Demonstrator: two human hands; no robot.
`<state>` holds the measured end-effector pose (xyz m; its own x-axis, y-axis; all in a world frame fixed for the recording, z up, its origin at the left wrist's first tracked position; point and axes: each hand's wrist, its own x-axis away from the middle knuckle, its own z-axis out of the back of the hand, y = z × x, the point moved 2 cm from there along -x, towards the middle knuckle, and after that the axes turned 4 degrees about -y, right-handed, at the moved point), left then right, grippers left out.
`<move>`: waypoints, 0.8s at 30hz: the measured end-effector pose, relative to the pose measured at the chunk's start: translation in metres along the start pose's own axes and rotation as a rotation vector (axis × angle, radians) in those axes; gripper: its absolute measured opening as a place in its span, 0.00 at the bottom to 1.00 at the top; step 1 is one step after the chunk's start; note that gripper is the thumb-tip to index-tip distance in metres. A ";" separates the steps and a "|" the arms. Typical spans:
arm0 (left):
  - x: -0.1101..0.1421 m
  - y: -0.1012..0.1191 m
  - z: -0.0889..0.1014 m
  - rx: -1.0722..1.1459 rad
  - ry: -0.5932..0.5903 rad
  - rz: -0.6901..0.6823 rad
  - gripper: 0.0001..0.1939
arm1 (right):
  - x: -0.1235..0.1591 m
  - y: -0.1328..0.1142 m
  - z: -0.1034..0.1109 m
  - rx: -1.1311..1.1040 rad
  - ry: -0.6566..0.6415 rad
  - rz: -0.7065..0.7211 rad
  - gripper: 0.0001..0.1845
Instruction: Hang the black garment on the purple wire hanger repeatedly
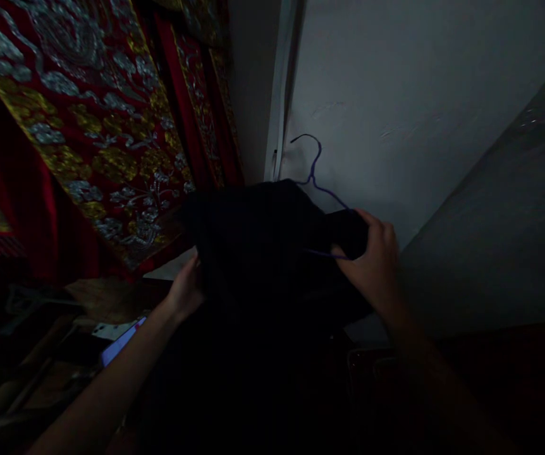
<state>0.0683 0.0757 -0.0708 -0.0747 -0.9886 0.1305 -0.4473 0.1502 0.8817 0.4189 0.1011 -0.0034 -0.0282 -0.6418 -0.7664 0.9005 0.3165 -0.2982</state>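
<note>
A thin purple wire hanger (332, 191) pokes out of a black garment (253, 253), its hook pointing up and left. My right hand (372, 256) is closed around the hanger's right end, thumb in front, with some dark cloth at the grip. On the other side, my left hand (188, 287) grips the left edge of the garment; its fingertips are hidden behind the cloth. The dark fabric hangs down between my forearms, and in the dim light its folds and exact kind cannot be made out.
Red cloth embroidered in gold and silver (111, 126) hangs at the left. Behind the hanger is a pale wall (396, 76) with a vertical trim strip (279, 88). A lit phone-like screen (121, 344) lies low at the left, among dim clutter.
</note>
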 end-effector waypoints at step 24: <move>0.085 -0.126 -0.017 0.262 0.546 0.209 0.19 | 0.033 -0.089 -0.093 -1.362 -0.058 -0.208 0.33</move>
<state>0.1330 -0.0270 -0.1629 0.2503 -0.7892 0.5608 -0.6806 0.2685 0.6817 0.2972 0.1164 -0.0545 -0.0601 -0.7786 -0.6247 -0.2507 0.6175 -0.7455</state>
